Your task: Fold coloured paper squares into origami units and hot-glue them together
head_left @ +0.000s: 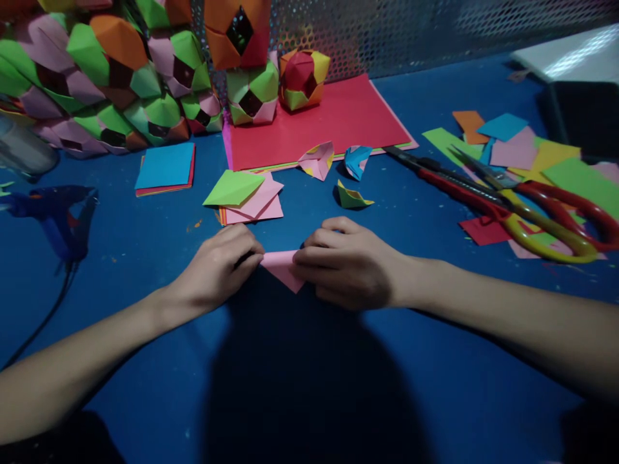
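Observation:
A small sheet of pink paper, folded to a triangle with its tip toward me, is held between my two hands just above or on the blue table. My left hand pinches its left corner. My right hand has its fingers closed over the right corner and hides that end. Right behind my left hand lies a pile of pink folded papers with a green folded paper on top. Beyond my right hand sit a small yellow-green folded piece, a blue one and a pink-yellow one.
Folded-paper balls are stacked at the back left. Red sheets lie before the mesh wall. A blue glue gun and square papers are at left; scissors, a cutter and paper scraps at right.

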`<state>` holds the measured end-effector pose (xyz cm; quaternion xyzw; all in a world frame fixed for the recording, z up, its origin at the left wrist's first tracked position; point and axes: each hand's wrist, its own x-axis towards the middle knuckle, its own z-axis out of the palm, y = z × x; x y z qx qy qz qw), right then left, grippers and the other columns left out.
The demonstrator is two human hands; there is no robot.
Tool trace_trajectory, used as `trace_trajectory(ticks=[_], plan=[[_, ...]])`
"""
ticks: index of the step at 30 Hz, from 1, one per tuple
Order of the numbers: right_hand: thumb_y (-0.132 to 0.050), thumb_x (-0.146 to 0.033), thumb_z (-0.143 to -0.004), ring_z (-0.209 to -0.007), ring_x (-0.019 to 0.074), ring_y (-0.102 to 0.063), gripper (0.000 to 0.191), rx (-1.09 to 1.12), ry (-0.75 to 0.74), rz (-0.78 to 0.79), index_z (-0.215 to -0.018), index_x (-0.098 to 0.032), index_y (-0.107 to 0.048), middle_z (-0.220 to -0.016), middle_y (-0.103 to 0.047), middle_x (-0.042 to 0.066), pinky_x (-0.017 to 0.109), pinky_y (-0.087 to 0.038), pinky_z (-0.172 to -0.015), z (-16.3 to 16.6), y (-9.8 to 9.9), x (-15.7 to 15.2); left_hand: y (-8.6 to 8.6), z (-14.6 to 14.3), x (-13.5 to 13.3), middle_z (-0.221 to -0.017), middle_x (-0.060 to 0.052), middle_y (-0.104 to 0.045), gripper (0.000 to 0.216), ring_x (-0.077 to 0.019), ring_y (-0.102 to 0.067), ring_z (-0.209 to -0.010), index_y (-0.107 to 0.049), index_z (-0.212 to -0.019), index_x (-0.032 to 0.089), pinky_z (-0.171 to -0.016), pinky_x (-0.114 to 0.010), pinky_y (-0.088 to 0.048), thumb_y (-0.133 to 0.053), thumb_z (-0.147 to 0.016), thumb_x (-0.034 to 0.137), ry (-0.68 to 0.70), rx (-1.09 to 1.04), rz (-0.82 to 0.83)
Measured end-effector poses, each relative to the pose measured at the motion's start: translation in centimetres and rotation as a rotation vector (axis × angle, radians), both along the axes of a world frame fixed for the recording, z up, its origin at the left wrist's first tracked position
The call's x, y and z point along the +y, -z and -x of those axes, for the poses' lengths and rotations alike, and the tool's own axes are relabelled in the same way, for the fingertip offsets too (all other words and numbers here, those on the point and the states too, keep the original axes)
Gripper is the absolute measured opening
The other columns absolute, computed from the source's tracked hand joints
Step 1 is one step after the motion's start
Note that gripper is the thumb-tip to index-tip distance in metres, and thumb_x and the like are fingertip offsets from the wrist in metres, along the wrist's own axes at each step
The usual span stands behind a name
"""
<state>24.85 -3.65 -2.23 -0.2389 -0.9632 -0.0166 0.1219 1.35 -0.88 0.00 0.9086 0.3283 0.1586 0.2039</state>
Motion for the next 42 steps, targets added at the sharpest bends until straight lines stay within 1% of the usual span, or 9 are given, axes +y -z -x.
trace_trajectory(ticks=[7, 11, 14, 18, 22, 27, 32, 37, 42], plan=[[-0.046, -0.017, -0.083, -0.079, 0.0161, -0.048, 0.014, 0.069, -0.028, -0.02, -0.084, -0.019, -0.06, -0.083, -0.062, 0.002, 0.036, -0.031, -0.077, 0.1, -0.2, 0.2, -0.5, -0.2, 0.4, -0.087, -0.004, -0.061, 0.012, -0.0146, -0.056, -0.084, -0.062, -0.085, 0.017, -0.076, -0.028, -0.045, -0.05, -0.084, 0.015, -0.079, 0.05, 0.06], [-0.048, -0.016, -0.08, -0.077, 0.0151, -0.049, 0.015, 0.126, -0.016, -0.024, -0.087, -0.019, -0.061, -0.096, -0.063, 0.004, 0.034, -0.031, -0.077, 0.2, -0.1, 0.2, 0.4, 0.1, 0.2, -0.108, -0.007, -0.061, 0.022, -0.0166, -0.054, -0.104, -0.06, -0.101, 0.019, -0.089, -0.033, -0.044, -0.045, -0.087, 0.012, 0.063, -0.068, 0.001], [-0.049, -0.015, -0.079, -0.08, 0.016, -0.05, 0.017, 0.138, -0.016, -0.033, -0.089, -0.018, -0.062, -0.101, -0.063, 0.005, 0.034, -0.031, -0.077, 0.2, -0.2, 0.2, 1.3, 0.3, 0.0, -0.116, -0.008, -0.059, 0.028, -0.0161, -0.052, -0.108, -0.057, -0.108, 0.021, -0.092, -0.034, -0.043, -0.038, -0.09, 0.011, 0.193, -0.134, 0.014], [-0.048, -0.018, -0.082, -0.08, 0.0175, -0.049, 0.018, 0.081, -0.023, -0.045, -0.093, -0.018, -0.063, -0.099, -0.064, 0.006, 0.036, -0.03, -0.074, 0.1, -0.4, 0.2, 1.3, 0.3, -0.3, -0.108, -0.005, -0.061, 0.027, -0.0147, -0.055, -0.101, -0.056, -0.109, 0.023, -0.085, -0.028, -0.045, -0.034, -0.093, 0.018, 0.244, -0.021, 0.121], [-0.048, -0.019, -0.082, -0.076, 0.0176, -0.048, 0.022, 0.014, -0.02, -0.033, -0.098, -0.018, -0.063, -0.1, -0.065, 0.006, 0.036, -0.029, -0.073, 0.0, -0.8, 0.1, 0.2, -0.2, -0.9, -0.092, -0.002, -0.06, 0.022, -0.0121, -0.057, -0.082, -0.057, -0.102, 0.022, -0.072, -0.023, -0.046, -0.037, -0.093, 0.028, 0.088, 0.14, 0.141], [-0.051, -0.014, -0.079, -0.07, 0.0174, -0.047, 0.015, -0.123, 0.074, -0.023, -0.086, -0.017, -0.064, -0.092, -0.065, 0.006, 0.035, -0.027, -0.066, 0.1, -1.9, -1.0, -0.3, -0.4, -1.7, -0.082, -0.001, -0.057, 0.019, -0.0114, -0.055, -0.075, -0.056, -0.094, 0.02, -0.065, -0.021, -0.043, -0.037, -0.092, 0.023, 0.043, 0.245, 0.014], [-0.053, -0.012, -0.076, -0.058, 0.0146, -0.044, 0.011, -0.24, 0.152, -0.008, -0.073, -0.017, -0.063, -0.075, -0.064, 0.005, 0.034, -0.021, -0.059, -0.4, -2.9, -2.0, -0.1, -0.1, -1.9, -0.078, -0.003, -0.055, 0.019, -0.0117, -0.051, -0.072, -0.056, -0.087, 0.018, -0.059, -0.02, -0.039, -0.037, -0.091, 0.016, 0.093, 0.315, -0.152], [-0.055, -0.012, -0.077, -0.056, 0.0128, -0.047, 0.012, -0.306, 0.267, 0.139, -0.068, -0.016, -0.062, -0.07, -0.064, 0.005, 0.034, -0.019, -0.06, -0.9, -4.0, -2.2, 0.0, -0.2, -1.9, -0.08, -0.003, -0.056, 0.023, -0.0117, -0.049, -0.07, -0.057, -0.082, 0.016, -0.054, -0.021, -0.037, -0.036, -0.087, 0.01, 0.169, 0.428, -0.352], [-0.053, -0.013, -0.079, -0.058, 0.0137, -0.051, 0.016, -0.387, 0.333, 0.191, -0.066, -0.016, -0.062, -0.07, -0.066, 0.005, 0.031, -0.022, -0.063, -0.3, -5.0, -1.9, 0.0, -0.8, -2.2, -0.08, -0.001, -0.06, 0.025, -0.0134, -0.051, -0.07, -0.059, -0.084, 0.02, -0.053, -0.024, -0.038, -0.035, -0.089, 0.016, 0.089, 0.426, -0.505]])
